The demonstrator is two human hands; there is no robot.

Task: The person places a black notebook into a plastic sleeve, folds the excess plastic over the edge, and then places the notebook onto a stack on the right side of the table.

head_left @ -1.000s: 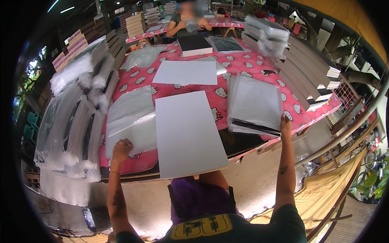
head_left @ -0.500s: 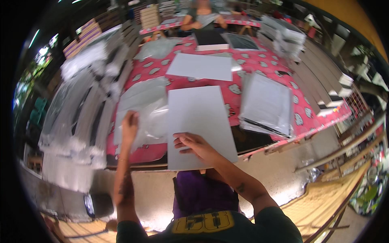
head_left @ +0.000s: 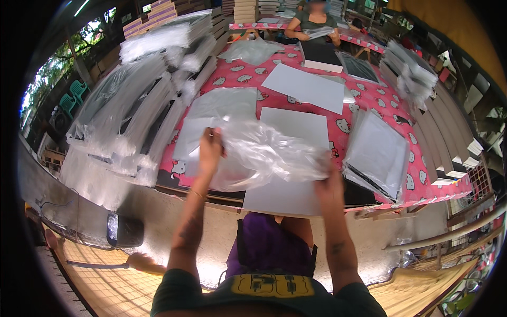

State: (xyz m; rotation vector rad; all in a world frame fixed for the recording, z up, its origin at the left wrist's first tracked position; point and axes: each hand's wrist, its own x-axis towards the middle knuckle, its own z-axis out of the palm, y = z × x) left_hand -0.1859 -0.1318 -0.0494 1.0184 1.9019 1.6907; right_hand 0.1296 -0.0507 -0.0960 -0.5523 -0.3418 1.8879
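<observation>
A clear plastic bag (head_left: 264, 153) is stretched between my two hands above the table. My left hand (head_left: 212, 147) grips its left end, fingers closed. At its right end my right hand (head_left: 328, 179) also pinches the plastic, though motion blurs the fingers. Beneath the bag lies a white board (head_left: 288, 198) near the table's front edge, partly covered by it. More flat clear bags (head_left: 227, 100) are spread out just beyond my left hand. To the right of my right hand rests a stack of white boards in clear plastic (head_left: 377, 153).
The table has a pink patterned cloth (head_left: 348, 124). Another white sheet (head_left: 303, 87) and a black-topped stack (head_left: 320, 56) lie farther back. Bulky plastic-wrapped stacks (head_left: 127, 111) line the left; long stacks (head_left: 443, 127) line the right. A person (head_left: 314, 26) works at the far side.
Both hands have taken hold of a clear bag and spread it over the white board. My right hand has left the board and moved right. The view has shifted.
</observation>
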